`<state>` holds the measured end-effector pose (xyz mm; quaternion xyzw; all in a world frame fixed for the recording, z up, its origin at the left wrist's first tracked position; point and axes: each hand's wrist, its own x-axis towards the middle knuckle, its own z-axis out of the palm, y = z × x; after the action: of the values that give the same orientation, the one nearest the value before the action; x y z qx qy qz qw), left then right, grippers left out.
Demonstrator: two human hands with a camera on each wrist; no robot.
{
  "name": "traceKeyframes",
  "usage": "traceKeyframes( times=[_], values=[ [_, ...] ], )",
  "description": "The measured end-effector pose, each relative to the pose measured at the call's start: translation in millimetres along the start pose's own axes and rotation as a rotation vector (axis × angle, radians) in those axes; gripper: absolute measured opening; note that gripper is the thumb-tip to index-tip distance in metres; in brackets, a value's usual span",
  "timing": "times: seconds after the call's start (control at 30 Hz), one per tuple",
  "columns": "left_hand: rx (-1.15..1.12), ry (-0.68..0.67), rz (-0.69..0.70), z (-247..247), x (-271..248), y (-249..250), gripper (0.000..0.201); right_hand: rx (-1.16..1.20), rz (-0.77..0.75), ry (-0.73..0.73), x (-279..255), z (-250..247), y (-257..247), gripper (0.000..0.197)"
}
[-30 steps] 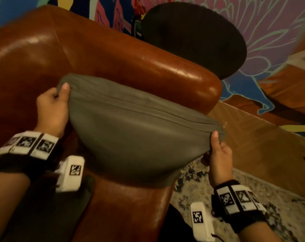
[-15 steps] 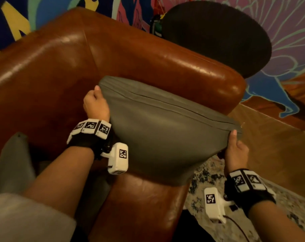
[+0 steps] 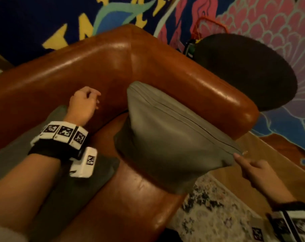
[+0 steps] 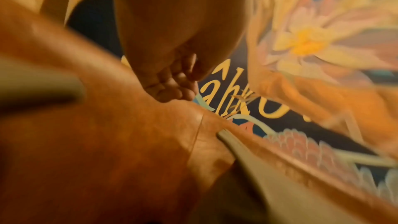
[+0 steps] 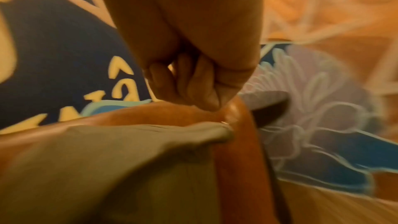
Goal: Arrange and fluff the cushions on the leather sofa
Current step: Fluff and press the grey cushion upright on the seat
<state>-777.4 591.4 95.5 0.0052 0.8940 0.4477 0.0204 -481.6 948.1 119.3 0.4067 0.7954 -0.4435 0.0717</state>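
A grey-green cushion [image 3: 169, 137] stands on its edge on the brown leather sofa [image 3: 113, 63], leaning against the right armrest. My left hand [image 3: 92, 100] hovers left of it before the sofa back, fingers loosely curled and holding nothing. In the left wrist view, that hand [image 4: 172, 91] is above the leather [image 4: 107, 142], with the cushion's edge [image 4: 247, 159] lower right. My right hand [image 3: 240, 159] is at the cushion's right top corner, a fingertip just at the fabric. The right wrist view shows its fingers [image 5: 193, 91] loosely curled above the cushion corner [image 5: 224, 130], gripping nothing.
A second grey cushion [image 3: 43, 151] lies on the seat under my left forearm. A black round seat [image 3: 244, 70] stands behind the armrest. A patterned rug [image 3: 209, 215] and wood floor [image 3: 274, 172] lie to the right. A painted mural wall [image 3: 43, 18] is behind.
Both hands held the cushion's top corners before. The left hand has let go and moved left. The right hand has loosened at its corner, and the cushion rests against the armrest.
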Motion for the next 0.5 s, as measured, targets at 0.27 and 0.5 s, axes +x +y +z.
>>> traceKeyframes(
  times=[0.27, 0.5],
  values=[
    [0.704, 0.111, 0.052, -109.4, -170.2, -71.5, 0.023, -0.174, -0.528, -0.358, -13.6, 136.5, -90.7, 0.056],
    [0.555, 0.392, -0.515, -186.6, -244.8, -175.2, 0.04, -0.212, -0.616, -0.567, -19.3, 280.7, -162.1, 0.036]
  ],
)
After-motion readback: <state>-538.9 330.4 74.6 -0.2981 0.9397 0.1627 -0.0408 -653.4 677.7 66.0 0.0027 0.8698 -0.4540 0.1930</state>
